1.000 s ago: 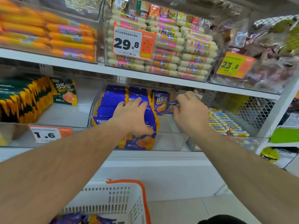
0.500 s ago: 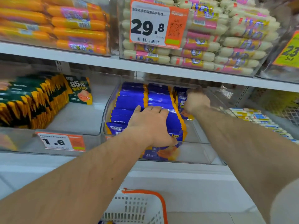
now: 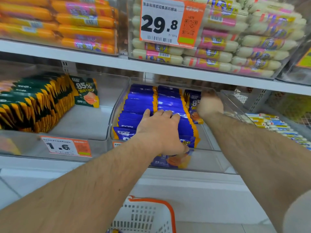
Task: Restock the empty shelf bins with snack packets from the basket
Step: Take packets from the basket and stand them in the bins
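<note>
White store shelving fills the view, with clear plastic bins on two levels. Two rows of blue snack packets (image 3: 170, 105) stand packed on edge in the centre bin (image 3: 212, 158) of the lower shelf. The left hand (image 3: 161, 130) lies palm-down on top of these rows, fingers fairly straight and spread narrowly across the packet tops, thumb (image 3: 186, 149) tucked against the front packets; it presses rather than grips. Just right of that hand, at the back of the same bin, the right hand (image 3: 209, 104) is at a third, short row, against an upright blue packet (image 3: 195, 105) printed "85"; its fingers are hidden behind the knuckles and blurred, so whether it holds the packet cannot be told. Left of the left hand, the neighbouring bin (image 3: 94, 121) holds green-and-yellow packets (image 3: 33, 101) and carries a "1.6" price tag (image 3: 65, 146) on its front. Right of the right hand lie small yellow-and-blue sticks (image 3: 272, 125). Above both hands, the upper shelf holds orange sausages (image 3: 67, 22), pale sausages (image 3: 235, 47) and a "29.8" price tag (image 3: 168, 22). Below the forearms stands a white basket (image 3: 146, 216) with an orange rim.
</note>
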`<state>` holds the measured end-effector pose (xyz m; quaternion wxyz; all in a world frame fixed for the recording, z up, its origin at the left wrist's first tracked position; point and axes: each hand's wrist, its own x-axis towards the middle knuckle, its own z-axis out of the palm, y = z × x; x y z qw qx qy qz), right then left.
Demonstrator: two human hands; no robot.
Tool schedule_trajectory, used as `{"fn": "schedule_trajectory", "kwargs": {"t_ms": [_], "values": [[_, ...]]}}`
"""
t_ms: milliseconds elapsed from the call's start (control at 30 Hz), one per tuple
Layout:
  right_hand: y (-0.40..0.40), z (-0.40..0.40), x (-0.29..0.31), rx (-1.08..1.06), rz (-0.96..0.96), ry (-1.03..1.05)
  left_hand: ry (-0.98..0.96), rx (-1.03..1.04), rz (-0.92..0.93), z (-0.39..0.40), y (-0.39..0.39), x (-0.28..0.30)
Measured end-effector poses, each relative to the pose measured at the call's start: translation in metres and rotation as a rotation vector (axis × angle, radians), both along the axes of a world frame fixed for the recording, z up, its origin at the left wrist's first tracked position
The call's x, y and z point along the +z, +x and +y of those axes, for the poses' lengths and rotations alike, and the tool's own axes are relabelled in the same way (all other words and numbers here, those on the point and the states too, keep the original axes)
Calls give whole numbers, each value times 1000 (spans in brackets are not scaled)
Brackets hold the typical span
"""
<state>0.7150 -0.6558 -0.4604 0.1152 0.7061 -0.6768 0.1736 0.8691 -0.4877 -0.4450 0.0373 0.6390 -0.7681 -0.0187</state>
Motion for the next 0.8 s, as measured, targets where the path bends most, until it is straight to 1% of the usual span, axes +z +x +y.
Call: {"fn": "schedule_trajectory", "kwargs": {"t_ms": [133, 300, 400, 500, 567, 633, 733, 800], "values": [[1, 24, 11, 48, -106, -13, 22, -5, -1, -1, 1, 1], [9, 78, 31, 129, -363, -63, 40, -39, -3, 10, 6, 12], [22, 116, 43, 176, -435, -123, -63, -73, 50, 30, 10, 15], [41, 158, 46, 294, -442, -252, -257, -56, 138, 58, 20, 13], [57, 187, 40, 429, -469, -395, -344, -28, 204, 78, 31, 8], [76, 213, 25, 532, -508, -466, -379, -28, 274, 97, 46, -3], [101, 236, -7, 617, -593, -416, -361, -24, 335, 122, 72, -30], [116, 245, -32, 646, -630, -306, -245, 24, 332, 138, 89, -49]]}}
